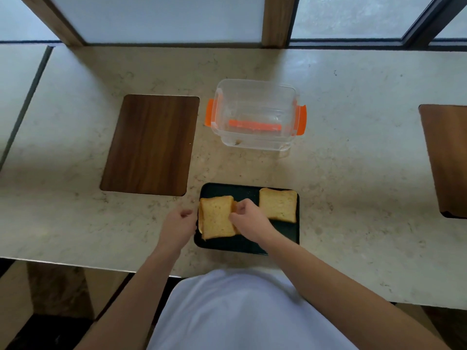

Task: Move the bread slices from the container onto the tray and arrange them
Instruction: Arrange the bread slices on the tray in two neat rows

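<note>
At the far left of the frame the pale marbled table (pixel 75 152) is carrying a dark wooden board (pixel 150 145), lying flat and well apart from the hands. Lower and nearer the middle, the person's left hand (pixel 178 224) is resting on the table just beside the left edge of the black tray (pixel 283 236); its fingers are curled loosely and its grip is holding nothing.

On the left half of the tray a stack of bread slices (pixel 217 217) is lying, the top slice slightly tilted and another slice's edge peeking out beneath it on the left. The right hand (pixel 246 217) is pressing against the right edge of this stack, its grip narrowed with fingertips pinching at a slice there; whether it is gripping the top slice or the one beneath, I cannot tell. The forearm is crossing over the tray's lower middle and hiding part of it.

Above the tray, in the centre of the frame, a clear container (pixel 255 114) with orange clips is standing open with no bread showing inside. On the tray's upper right a single bread slice (pixel 278 204) is lying flat, apart from the stack. At the far right edge a second wooden board (pixel 447 157) is sitting partly out of frame.
</note>
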Motion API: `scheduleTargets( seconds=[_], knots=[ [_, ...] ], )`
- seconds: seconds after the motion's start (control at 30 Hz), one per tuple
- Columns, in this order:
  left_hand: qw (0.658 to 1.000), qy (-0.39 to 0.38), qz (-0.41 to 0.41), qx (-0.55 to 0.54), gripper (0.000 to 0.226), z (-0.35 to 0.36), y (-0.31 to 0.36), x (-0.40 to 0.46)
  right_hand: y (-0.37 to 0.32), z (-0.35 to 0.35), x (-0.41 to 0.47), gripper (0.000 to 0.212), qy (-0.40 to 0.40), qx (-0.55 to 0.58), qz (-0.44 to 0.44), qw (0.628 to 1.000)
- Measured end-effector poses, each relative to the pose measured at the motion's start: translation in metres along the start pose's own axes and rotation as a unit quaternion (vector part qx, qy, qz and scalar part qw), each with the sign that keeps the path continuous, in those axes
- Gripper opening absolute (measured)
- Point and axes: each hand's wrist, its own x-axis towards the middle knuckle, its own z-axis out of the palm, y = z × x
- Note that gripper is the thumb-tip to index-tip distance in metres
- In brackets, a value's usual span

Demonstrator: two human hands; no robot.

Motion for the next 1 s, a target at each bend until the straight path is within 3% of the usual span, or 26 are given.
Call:
scheduleTargets(
  seconds=[0.07, 0.27, 0.47, 0.6, 0.67, 1.0],
  knots=[
    [1.0, -0.02, -0.004, -0.011, 0.023, 0.002, -0.002, -0.004, -0.006, 0.005, 0.002, 0.053, 0.002, 0.0, 0.007, 1.0],
    [0.998, -0.058, -0.026, 0.0, 0.016, 0.008, -0.005, -0.002, -0.007, 0.011, 0.0, 0.055, 0.008, -0.001, 0.02, 1.0],
    [0.996, -0.079, -0.027, 0.001, 0.021, 0.008, -0.003, -0.001, -0.001, 0.012, 0.001, 0.055, -0.003, 0.089, 0.064, 0.994],
    [0.994, -0.102, -0.033, -0.007, 0.011, 0.008, -0.003, 0.003, 0.006, 0.007, -0.004, 0.022, -0.022, 0.147, 0.082, 0.985],
    [0.994, -0.107, -0.03, -0.014, 0.024, 0.009, -0.001, 0.004, 0.013, 0.002, -0.009, 0.013, -0.031, 0.202, 0.083, 0.975],
    [0.968, -0.248, 0.038, 0.001, 0.021, 0.019, 0.03, -0.002, 0.052, -0.031, -0.031, 0.033, -0.02, 0.304, 0.052, 0.951]
  ],
)
